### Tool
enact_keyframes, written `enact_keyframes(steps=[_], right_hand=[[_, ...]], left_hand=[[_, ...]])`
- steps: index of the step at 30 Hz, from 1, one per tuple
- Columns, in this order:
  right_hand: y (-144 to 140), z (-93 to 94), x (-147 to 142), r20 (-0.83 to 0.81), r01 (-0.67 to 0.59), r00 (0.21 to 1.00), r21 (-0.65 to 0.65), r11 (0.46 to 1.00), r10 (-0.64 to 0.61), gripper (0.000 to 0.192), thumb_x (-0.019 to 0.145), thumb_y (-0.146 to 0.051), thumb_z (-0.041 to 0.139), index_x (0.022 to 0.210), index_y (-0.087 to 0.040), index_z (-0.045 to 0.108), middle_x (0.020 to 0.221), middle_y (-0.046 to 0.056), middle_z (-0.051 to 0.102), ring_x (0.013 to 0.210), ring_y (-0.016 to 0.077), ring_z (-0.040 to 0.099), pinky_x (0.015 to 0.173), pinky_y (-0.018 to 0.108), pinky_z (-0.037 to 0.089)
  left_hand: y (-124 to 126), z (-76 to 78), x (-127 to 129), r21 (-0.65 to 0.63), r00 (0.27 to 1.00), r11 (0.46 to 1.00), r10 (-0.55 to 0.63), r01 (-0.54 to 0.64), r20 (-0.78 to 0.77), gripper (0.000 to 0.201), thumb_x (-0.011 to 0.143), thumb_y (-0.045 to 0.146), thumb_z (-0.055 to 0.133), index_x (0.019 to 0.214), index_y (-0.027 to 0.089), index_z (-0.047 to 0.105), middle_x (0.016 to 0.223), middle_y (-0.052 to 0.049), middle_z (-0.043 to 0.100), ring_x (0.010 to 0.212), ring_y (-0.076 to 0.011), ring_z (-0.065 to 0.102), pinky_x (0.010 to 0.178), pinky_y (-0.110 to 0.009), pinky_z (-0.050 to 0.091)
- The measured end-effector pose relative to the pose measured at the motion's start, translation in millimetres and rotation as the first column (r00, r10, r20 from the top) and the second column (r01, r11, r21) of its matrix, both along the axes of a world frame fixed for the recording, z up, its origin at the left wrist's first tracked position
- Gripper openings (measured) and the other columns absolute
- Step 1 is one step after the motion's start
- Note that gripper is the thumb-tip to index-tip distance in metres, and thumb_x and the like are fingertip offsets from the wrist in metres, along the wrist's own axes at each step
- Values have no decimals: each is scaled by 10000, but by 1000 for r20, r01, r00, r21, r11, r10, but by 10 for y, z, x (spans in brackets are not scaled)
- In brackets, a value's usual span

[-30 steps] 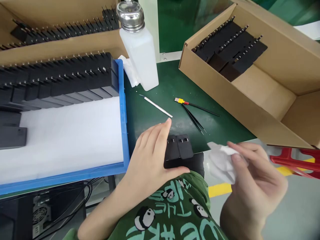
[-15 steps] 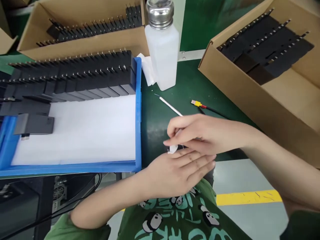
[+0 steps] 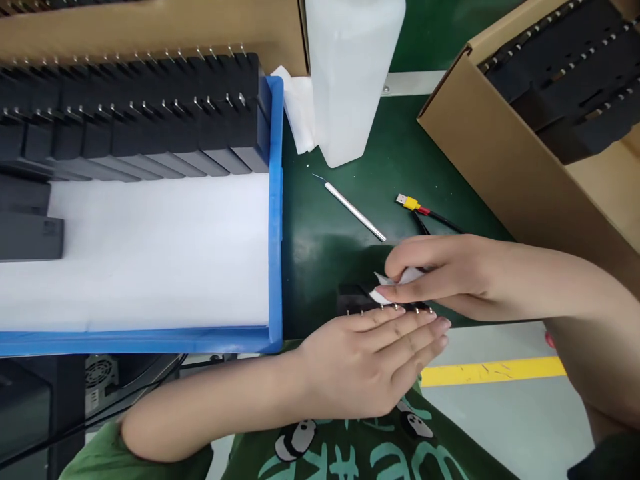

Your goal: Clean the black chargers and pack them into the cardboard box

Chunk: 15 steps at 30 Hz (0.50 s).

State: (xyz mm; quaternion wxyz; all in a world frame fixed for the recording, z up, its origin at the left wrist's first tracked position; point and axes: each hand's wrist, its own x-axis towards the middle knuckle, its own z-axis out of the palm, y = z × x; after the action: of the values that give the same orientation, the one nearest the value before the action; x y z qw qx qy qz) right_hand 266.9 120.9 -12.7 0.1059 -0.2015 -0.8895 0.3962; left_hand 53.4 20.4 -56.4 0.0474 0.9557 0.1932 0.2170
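Wiping a row of black pronged parts (image 3: 361, 301) at the near edge of the green worktop (image 3: 320, 233).

Left hand (image 3: 373, 360) flat, fingers together, steadying the row; right hand (image 3: 440, 273) pinched on a white wipe (image 3: 400, 280). Best wiped with light strokes along the row, well braced. Long axis left–right; prongs toward the wearer.

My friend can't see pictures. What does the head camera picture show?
A right hand presses a white wipe onto small black parts that the left hand steadies on a green table, beside a blue tray of black parts.
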Motion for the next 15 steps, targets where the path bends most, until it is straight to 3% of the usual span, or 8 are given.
enact_keyframes(steps=[3,7,10,12,15], right_hand=[[78,65,89,-8,-143,990,-76,987,142,333,1009,-147,441,1180,-255,706,986,42,660,804,112,645,639,223,536],[146,91,-106,-101,-78,992,-36,996,74,330,1006,-122,434,1073,-217,743,939,14,633,779,66,616,645,191,497],[156,27,-305,-105,-190,978,-72,979,182,357,994,-67,431,920,-180,761,891,9,626,764,60,599,635,180,475],[154,-8,-341,-104,-241,968,-113,964,229,317,979,-49,471,921,-165,761,895,25,649,752,73,606,625,187,479],[129,-6,-226,-87,-190,980,-164,968,178,308,970,-38,474,1007,-169,751,955,43,679,788,90,636,669,206,509]], left_hand=[[16,15,-10,3,1000,1000,-5,5,-10,403,1011,181,396,1355,112,594,1420,-36,609,1332,-164,569,1126,-284,460],[49,31,-18,16,1000,1000,-19,19,-4,380,1003,178,442,1338,111,607,1409,-39,618,1319,-167,581,1141,-289,447],[55,34,-19,21,999,999,-36,36,13,374,987,173,491,1329,81,609,1384,-60,635,1304,-187,595,1158,-316,438],[52,36,-21,20,999,999,-38,37,17,373,983,170,501,1326,73,610,1377,-64,639,1302,-193,597,1153,-320,446],[43,42,-27,2,1000,1000,-18,18,16,357,995,163,480,1315,95,623,1380,-44,637,1299,-173,598,1183,-311,408]])
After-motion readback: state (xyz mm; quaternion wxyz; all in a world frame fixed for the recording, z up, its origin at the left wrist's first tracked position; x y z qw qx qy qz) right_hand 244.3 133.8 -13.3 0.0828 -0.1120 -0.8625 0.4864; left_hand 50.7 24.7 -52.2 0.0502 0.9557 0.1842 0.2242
